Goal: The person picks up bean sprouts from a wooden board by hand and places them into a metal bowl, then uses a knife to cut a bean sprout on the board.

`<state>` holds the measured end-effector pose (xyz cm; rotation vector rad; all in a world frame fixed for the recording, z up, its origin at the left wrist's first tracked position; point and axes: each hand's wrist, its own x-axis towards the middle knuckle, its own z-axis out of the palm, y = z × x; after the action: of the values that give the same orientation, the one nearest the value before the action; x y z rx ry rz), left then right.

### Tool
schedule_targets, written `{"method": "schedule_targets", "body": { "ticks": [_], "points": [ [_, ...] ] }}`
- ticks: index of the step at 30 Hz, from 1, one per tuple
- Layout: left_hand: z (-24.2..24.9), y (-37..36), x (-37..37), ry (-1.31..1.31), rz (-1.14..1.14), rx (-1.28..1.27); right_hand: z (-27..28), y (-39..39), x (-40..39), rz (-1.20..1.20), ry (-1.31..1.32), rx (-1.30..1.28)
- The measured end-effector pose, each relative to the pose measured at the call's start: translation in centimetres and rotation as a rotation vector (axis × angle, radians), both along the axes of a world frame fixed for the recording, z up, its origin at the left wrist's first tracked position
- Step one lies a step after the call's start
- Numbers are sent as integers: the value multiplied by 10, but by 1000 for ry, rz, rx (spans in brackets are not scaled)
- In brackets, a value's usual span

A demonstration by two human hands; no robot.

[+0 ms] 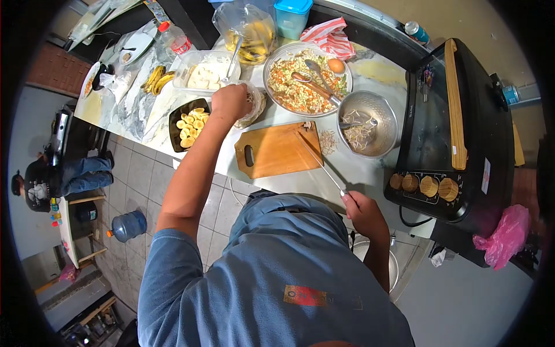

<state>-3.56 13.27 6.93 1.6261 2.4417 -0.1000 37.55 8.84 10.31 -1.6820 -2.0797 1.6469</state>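
Observation:
My right hand (362, 213) is closed round the handle of a knife (324, 166), whose blade reaches over the wooden cutting board (277, 149). At the clear plastic bag (251, 105), between the white tub (207, 70) and the board, my left hand (230, 103) has its fingers closed; what they grip is hidden. Below the tub, a dark dish (189, 124) holds banana slices. A large tray (269, 63) of shredded vegetables bears an egg (335, 65) and utensils. The metal pot (378, 124) beside it contains pale strips, and small shreds (329, 141) lie near the board's right edge.
A black oven (428, 121) stands at the right, with a pink bag (506, 234) beside it. Behind are a bag of bananas (254, 40), a blue-lidded container (292, 20) and a bottle (173, 39). Another person (40, 179) stands far left, near a water jug (128, 225).

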Motion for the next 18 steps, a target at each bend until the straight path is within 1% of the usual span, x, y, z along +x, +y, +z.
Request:
{"method": "schedule_targets", "body": {
  "ticks": [3,6,8,11,15,17,18],
  "points": [
    [2,3,0,25,38,-33,-1,1,-2,7,2,6],
    [-7,5,-17,32,-35,-25,1,2,-1,14,-10,16],
    [-3,6,-22,1,-86,-179,2,3,0,19,-15,18],
    [8,7,-18,-3,-94,-139,3,3,-2,0,-24,13],
    [9,4,-34,-43,-111,-102,8,4,-4,-8,-19,12],
    [14,0,-40,-150,-99,10,8,1,-3,-8,-23,4],
    [17,-1,-42,-167,-137,13,7,0,-2,-11,-29,-2]
  ]
}}
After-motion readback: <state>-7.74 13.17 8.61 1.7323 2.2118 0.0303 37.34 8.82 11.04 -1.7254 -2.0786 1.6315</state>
